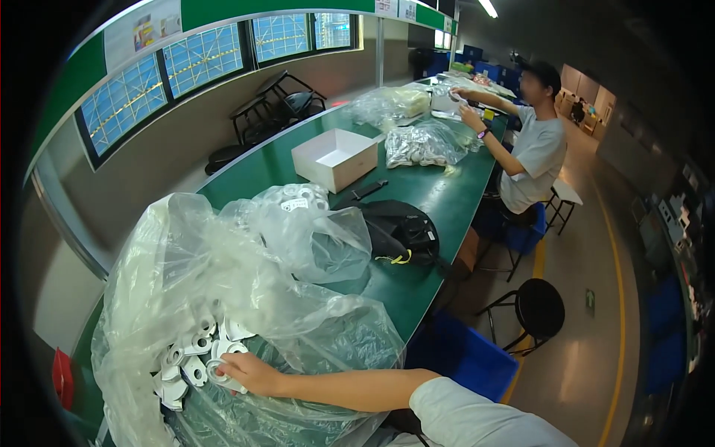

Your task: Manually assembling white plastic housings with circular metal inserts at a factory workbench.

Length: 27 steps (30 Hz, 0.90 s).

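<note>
My right hand (253, 373) reaches in from the lower right to the mouth of a large clear plastic bag (320, 320). Its fingers are closed on a white plastic part (222, 372) with a round ring shape. Several similar white parts with holes (195, 369) lie loosely heaped beside it in the bag's opening. The bag's crumpled film rises behind the heap and spreads over the green table under my forearm. My left hand is not in the picture.
Beyond lie a smaller clear bag of white parts (305, 231), a black bag (402, 232) and an open white box (335, 162). A co-worker (538, 149) sits farther along the green table (432, 195). Blue bin (465, 357) and black stool (538, 309) stand at right.
</note>
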{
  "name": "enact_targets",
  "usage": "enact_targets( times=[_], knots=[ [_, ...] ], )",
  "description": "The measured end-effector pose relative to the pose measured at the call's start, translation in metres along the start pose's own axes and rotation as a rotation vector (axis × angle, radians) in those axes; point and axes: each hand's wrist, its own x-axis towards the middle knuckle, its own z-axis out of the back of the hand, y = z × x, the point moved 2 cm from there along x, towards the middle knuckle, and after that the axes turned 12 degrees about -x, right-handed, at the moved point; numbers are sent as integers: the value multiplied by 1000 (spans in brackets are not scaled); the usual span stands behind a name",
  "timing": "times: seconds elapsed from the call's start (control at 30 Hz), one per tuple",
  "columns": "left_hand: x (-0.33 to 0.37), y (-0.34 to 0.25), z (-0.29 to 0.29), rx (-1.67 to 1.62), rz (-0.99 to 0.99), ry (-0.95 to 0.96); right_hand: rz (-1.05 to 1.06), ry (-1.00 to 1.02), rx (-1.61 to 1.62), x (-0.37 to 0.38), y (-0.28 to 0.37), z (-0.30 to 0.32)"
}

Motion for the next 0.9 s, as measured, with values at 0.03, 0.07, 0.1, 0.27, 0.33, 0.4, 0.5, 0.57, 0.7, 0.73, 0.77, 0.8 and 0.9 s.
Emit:
enact_targets(
  times=[0.03,0.07,0.1,0.27,0.33,0.4,0.5,0.57,0.7,0.73,0.77,0.8,0.9],
  knots=[
    [5,16,-7,91,-143,15,8,6,7,2,3,-4],
    [17,36,-12,94,-136,2,-4,16,22,3,7,-9],
    [29,38,-28,49,-257,53,-33,15,26,3,3,-6],
    [50,44,-62,-28,-388,119,-69,23,11,2,-7,0],
    [56,39,-61,-41,-394,118,-72,34,9,4,-6,-1],
    [61,35,-63,-52,-401,124,12,-23,-71,4,-6,-2],
    [66,31,-65,-60,-410,143,-18,6,-55,4,-2,-1],
    [69,30,-64,-60,-415,156,-21,31,-61,5,-1,2],
    [75,31,-61,-60,-423,180,-66,85,-66,5,1,4],
    [76,31,-60,-63,-423,182,-63,84,-64,5,0,3],
    [78,31,-59,-67,-424,184,-25,55,-98,5,-3,2],
    [78,30,-58,-71,-422,185,14,27,-132,5,-6,1],
    [79,29,-55,-85,-416,187,17,22,-128,5,-10,-1]
  ],
)
